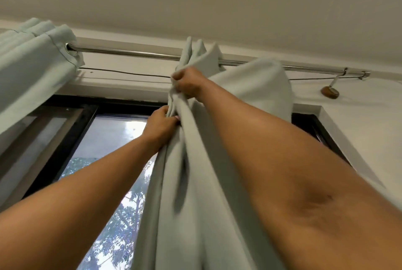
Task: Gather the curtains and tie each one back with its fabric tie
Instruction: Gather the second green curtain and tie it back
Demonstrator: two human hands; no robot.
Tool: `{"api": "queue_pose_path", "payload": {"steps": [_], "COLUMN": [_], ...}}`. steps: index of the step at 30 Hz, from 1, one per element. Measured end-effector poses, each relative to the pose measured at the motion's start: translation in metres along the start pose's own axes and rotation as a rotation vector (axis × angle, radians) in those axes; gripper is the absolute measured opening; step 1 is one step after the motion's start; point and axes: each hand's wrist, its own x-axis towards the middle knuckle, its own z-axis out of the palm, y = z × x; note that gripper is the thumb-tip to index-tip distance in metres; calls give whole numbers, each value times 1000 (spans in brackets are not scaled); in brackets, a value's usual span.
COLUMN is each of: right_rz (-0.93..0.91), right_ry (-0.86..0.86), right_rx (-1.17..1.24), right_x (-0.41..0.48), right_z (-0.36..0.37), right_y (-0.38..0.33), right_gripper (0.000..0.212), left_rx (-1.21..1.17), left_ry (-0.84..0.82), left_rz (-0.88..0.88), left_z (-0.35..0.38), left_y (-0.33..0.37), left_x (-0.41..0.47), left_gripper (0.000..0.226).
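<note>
- Two bare hands, both gripping one curtain at frame centre.
- Right hand (187, 83), the upper one: fist clenched on bunched folds just under the rod.
- Left hand (159, 127), just below it: fingers pinching the curtain's left edge.
- Right curtain (195, 193): pale grey-green, matte woven cloth, gathered into long soft pleats running to the bottom edge.
- Second curtain (32, 62), upper left: same cloth, bunched, one metal eyelet visible.
- One rod (130, 53): shiny round metal, crossing the upper frame.
- One window (113, 171) behind, dark-framed; foliage outside.
</note>
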Motion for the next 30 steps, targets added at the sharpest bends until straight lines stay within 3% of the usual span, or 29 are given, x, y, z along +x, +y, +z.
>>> {"api": "queue_pose_path", "payload": {"steps": [3,6,8,10,12,14,16,18,19,23,27,30], "right_rz": [139,265,335,333,292,369,556,748,795,601,355,126], "right_ry": [-176,-328,-435,-307,141,496,502,402,360,299,243,101], "right_rx": [-45,-302,-252,-77,-121,-349,-444,-330,-253,-171,-265,-268], "right_x": [5,-16,-33,-45,-54,-60,-72,-79,-79,-64,-39,-7], "right_z": [13,4,-7,-17,-36,-58,-78,-92,-95,-85,-51,-15], "right_y": [-17,5,26,52,83,119,153,181,191,186,129,62], "right_gripper": [15,26,33,35,34,45,81,108,109,54,41,39], "left_rx": [-104,-94,-81,-98,-141,-150,-146,-127,-117,13,46,27], "left_ry": [-40,-53,-39,-17,-21,-63,-126,-147,-145,-63,28,14], "left_rz": [-53,-46,-24,0,8,-10,-37,-60,-66,-62,-53,-59], "left_z": [-16,-19,-13,-3,9,22,39,59,66,76,53,24], "left_y": [-16,-31,-30,-23,-7,12,29,43,47,46,30,18], "left_x": [3,6,5,4,2,2,3,7,9,18,18,21], "left_gripper": [14,13,15,24,44,92,117,113,107,57,38,34]}}
